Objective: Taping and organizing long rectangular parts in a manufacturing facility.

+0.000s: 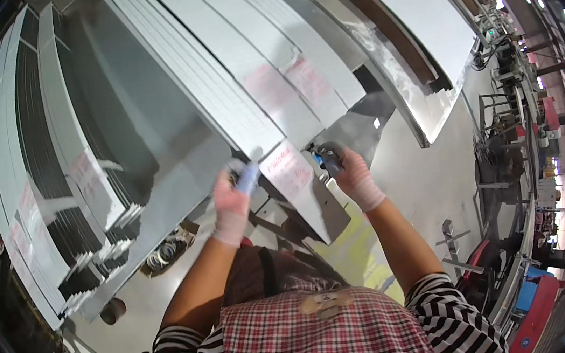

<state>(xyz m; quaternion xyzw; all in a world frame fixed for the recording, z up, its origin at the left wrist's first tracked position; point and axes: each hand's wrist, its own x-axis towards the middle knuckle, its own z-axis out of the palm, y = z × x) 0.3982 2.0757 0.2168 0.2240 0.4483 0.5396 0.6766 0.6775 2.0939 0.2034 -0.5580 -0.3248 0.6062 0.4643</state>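
My left hand (230,195), in a pale pink glove, is closed beside the near end of a stack of long white panels (212,65). A light-blue, blurred item (248,179) shows at its fingers; its kind is unclear. My right hand (352,170), gloved alike, curls round a dark object (329,156) with a blue part, too small to name. Between the hands, a long piece with a white face (289,170) and red handwriting juts toward me from under the stack, its near end tapering to a point in this view. It stands apart from my right hand.
More stacks of long panels (75,152) lie to the left on a grey surface (180,147). At the right, a large white sheet (410,12) rests above a metal edge. Coiled rings (165,253) lie below left. Machinery and racks (521,112) line the right side.
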